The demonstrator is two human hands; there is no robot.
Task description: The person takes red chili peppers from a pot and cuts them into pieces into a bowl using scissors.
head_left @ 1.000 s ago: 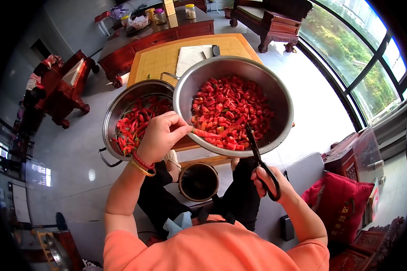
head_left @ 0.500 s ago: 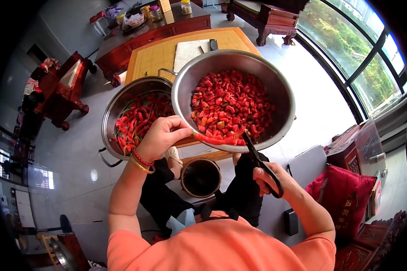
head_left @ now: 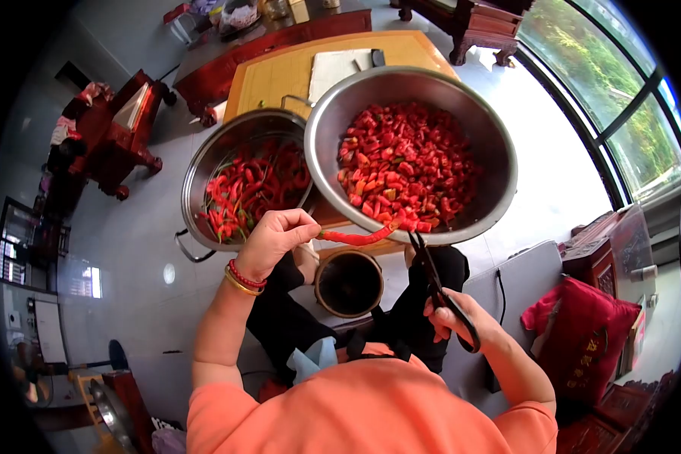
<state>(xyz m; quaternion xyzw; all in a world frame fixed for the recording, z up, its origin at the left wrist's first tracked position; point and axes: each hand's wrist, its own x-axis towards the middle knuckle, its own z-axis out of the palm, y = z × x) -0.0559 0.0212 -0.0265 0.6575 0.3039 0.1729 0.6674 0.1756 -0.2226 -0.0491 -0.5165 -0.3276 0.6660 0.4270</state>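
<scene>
My left hand pinches a long red chili pepper by its stem end, stretched sideways across the near rim of a wide steel basin. Inside the basin lies a heap of chopped red chili pieces. Black scissors are gripped in my right hand, fingers through the handles. Their blades point up at the basin's near rim, close to the pepper's free end; whether they touch it I cannot tell. Left of the basin, a steel pot holds whole red chilies, some with green stems.
Basin and pot rest by a light wooden table bearing a white pad. A dark round bucket stands between my legs. Red cushion and grey seat lie at right, beside large windows. Dark carved furniture stands behind.
The view has shifted, so the scene sits farther right and higher. The scissors and the pepper have drawn slightly back toward me from over the basin. Both hands keep their hold.
</scene>
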